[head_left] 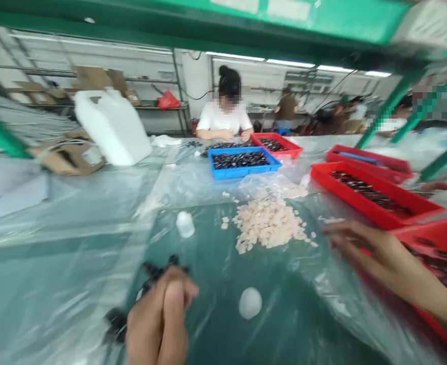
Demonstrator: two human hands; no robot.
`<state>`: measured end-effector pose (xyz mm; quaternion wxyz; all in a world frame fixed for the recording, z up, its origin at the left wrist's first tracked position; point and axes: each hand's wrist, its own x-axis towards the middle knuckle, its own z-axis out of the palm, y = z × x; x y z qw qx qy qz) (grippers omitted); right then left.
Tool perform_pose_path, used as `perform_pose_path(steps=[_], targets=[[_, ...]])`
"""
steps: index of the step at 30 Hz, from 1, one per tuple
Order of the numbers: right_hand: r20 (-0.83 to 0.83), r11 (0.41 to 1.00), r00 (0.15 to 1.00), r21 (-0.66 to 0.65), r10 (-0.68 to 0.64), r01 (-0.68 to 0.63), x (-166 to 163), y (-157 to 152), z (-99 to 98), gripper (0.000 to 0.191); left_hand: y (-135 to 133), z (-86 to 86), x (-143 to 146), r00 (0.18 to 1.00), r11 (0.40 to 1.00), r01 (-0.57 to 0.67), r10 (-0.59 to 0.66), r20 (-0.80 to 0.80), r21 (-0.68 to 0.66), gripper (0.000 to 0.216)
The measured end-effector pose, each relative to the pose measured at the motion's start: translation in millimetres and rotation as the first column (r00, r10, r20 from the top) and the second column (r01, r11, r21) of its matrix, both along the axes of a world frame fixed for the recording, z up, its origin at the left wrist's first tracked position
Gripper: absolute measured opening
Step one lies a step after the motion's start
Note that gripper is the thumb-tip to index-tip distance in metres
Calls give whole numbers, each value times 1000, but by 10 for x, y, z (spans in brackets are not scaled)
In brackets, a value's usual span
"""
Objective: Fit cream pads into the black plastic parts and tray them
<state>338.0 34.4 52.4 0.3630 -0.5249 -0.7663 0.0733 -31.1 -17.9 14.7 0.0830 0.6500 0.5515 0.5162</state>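
Note:
My left hand (158, 319) is closed low in the middle of the view, gripping a bundle of small black parts (153, 274) that stick out above and below the fist. My right hand (364, 248) reaches out over the plastic-covered table with its fingers stretched toward a heap of small pale pieces (269, 223); it holds nothing that I can see. A small white bottle (185, 224) stands left of the heap. A round white cap (250, 302) lies between my hands.
Red trays (360, 200) of dark parts line the right side, one (436, 238) under my right forearm. A blue tray (242, 170) and another red tray (280, 144) sit farther off before a seated person (225, 119). A white jug (111, 124) and cardboard stand at left.

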Motion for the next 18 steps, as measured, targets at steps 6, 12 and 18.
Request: perform_pose_path(steps=[6, 12, 18], targets=[[-108, 886, 932, -289, 345, -362, -903, -305, -521, 54, 240, 218, -413, 938, 972, -102, 24, -346, -212, 17], [-239, 796, 923, -469, 302, -382, -1277, -255, -735, 35, 208, 0, -433, 716, 888, -87, -260, -648, -451, 15], [-464, 574, 810, -574, 358, -583, -1297, -2, -603, 31, 380, -169, -364, 688, 846, -64, -347, -637, -530, 24]])
